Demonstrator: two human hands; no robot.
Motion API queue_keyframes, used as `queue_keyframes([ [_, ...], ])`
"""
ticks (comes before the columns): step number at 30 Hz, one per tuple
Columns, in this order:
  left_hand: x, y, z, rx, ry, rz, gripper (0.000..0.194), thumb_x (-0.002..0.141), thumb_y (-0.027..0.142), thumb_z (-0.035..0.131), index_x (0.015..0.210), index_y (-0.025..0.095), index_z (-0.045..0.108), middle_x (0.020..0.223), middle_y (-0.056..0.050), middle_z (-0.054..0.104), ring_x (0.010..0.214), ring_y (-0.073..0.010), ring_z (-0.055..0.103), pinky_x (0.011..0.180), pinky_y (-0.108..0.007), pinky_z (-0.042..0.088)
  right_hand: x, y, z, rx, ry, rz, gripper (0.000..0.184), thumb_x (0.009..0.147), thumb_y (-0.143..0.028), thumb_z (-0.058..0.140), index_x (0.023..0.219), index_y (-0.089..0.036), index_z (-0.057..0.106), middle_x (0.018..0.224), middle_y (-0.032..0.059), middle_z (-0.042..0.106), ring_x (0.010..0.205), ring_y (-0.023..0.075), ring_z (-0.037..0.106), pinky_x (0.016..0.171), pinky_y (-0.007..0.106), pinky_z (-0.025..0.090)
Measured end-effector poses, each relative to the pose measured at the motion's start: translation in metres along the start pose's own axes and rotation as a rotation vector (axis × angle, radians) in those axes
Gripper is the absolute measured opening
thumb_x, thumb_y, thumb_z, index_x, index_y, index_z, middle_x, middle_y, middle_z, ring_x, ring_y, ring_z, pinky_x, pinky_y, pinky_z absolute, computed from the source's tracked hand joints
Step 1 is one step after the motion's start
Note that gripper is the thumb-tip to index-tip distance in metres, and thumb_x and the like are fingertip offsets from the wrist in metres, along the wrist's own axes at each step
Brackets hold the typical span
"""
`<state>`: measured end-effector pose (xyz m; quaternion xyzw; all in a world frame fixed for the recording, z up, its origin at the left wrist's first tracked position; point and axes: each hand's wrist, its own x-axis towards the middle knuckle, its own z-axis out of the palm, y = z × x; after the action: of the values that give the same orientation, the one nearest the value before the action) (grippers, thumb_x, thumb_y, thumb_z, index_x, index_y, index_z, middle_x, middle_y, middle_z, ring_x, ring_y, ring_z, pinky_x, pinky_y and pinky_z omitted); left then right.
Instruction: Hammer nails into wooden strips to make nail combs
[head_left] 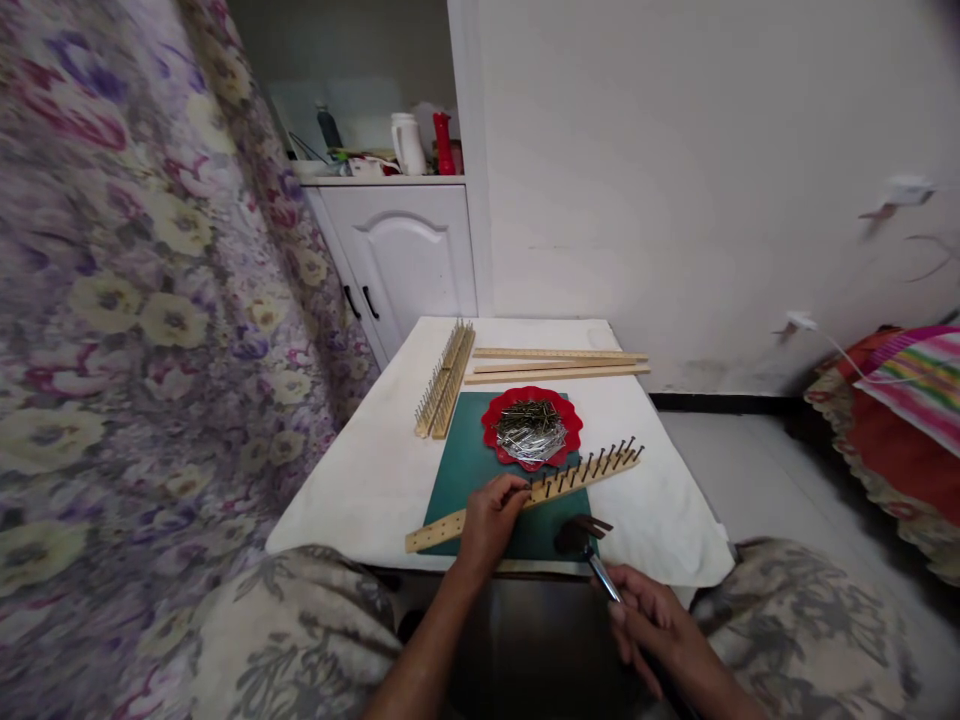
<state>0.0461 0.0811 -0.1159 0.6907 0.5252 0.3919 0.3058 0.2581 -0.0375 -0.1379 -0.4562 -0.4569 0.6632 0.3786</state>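
Note:
A wooden strip (442, 530) lies slantwise across the green mat (466, 455), with several dark nails standing along its right part and bare holes at its left end. My left hand (491, 515) rests over the strip, thumb and fingers pinched round a nail (530, 488) beside the last of the standing nails. In my right hand (652, 625) is a hammer (602, 578), held by its shiny shaft. Its dark claw head hovers near the mat's front right corner, apart from the strip. Just behind the strip, a red scalloped dish (490, 443) holds dark and silvery nails.
Nail-studded wooden strips (448, 385) stand at the table's left back. Bare wooden strips (555, 368) lie along the back edge. A white cloth (341, 490) covers the table. A floral curtain (150, 300) hangs at left, and a white cabinet (409, 255) stands behind.

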Motion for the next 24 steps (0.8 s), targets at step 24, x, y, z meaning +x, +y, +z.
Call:
queue_keyframes([
  [24,0.0,-0.005,0.007,0.103,-0.048,0.078,0.014,0.081,0.02,0.052,0.079,0.02,0.066,0.079,-0.002,0.067,0.075,-0.0154,0.06,0.068,-0.023,0.042,0.006,-0.066,0.027,-0.1,0.003,-0.116,0.029,0.089,-0.04,0.049,0.108,-0.019,0.05,0.055,-0.0084,0.056,0.026,0.0018,0.037,0.031,0.014,0.018],
])
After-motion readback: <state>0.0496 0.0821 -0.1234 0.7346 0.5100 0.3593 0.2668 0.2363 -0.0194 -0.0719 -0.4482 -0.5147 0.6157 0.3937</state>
